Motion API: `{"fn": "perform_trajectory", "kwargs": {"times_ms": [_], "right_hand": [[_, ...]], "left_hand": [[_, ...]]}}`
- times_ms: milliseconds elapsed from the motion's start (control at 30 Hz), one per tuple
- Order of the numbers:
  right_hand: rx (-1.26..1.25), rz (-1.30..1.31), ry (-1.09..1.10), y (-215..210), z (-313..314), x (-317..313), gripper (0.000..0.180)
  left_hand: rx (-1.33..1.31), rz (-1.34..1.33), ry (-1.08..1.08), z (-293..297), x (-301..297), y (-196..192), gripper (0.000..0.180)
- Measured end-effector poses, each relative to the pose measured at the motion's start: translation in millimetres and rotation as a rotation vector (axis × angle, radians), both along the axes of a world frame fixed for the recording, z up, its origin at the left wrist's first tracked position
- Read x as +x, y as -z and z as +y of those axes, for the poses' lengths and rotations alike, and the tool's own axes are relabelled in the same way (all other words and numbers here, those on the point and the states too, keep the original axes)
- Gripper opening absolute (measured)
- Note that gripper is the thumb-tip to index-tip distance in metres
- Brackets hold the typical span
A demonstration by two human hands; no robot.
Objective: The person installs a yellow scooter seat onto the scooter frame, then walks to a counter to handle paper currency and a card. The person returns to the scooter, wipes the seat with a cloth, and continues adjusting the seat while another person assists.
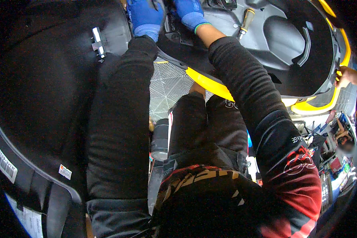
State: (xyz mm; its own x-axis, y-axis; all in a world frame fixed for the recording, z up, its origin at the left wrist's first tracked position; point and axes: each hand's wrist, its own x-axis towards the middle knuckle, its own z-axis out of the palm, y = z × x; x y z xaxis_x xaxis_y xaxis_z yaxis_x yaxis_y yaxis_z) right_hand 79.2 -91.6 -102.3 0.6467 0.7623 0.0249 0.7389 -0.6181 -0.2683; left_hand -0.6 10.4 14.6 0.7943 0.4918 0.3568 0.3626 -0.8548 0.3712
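My left hand (146,16), in a blue glove, reaches to the top edge of the view beside a large black moulded panel (55,79). Close by, my right hand (189,13), also gloved in blue, is over the near-left part of a black and yellow vehicle part (210,81). The fingers of both hands are mostly cut off by the top edge, so what they grip cannot be made out. To the right of my right hand, a screwdriver (248,19) with a yellowish handle lies inside the grey hollow of the yellow-edged part.
A silver metal clip (98,42) sits on the black panel. At the far right, another person's hand (348,76) touches the yellow rim. Below lies a grey grid floor (166,87) with a dark cylindrical container (160,139). Cluttered goods (333,158) stand farther right, near another person.
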Motion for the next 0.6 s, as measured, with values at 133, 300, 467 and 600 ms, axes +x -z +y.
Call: {"fn": "perform_trajectory", "kwargs": {"times_ms": [133, 300, 467, 600], "right_hand": [[-0.027, -0.158, -0.079, 10, 7, -6, 0.021], [-0.059, -0.017, -0.018, 13, 5, -3, 0.021], [-0.017, -0.017, -0.264, 9, -9, 5, 0.021], [-0.091, 0.082, -0.226, 2, -7, 9, 0.021]], "left_hand": [[0.030, -0.021, -0.004, -1, 1, 0, 0.026], [-0.014, -0.007, -0.007, 0, 0, 2, 0.026], [0.091, 0.037, -0.036, 1, 0, 6, 0.026], [0.009, -0.021, 0.008, 1, -1, 6, 0.026]]}}
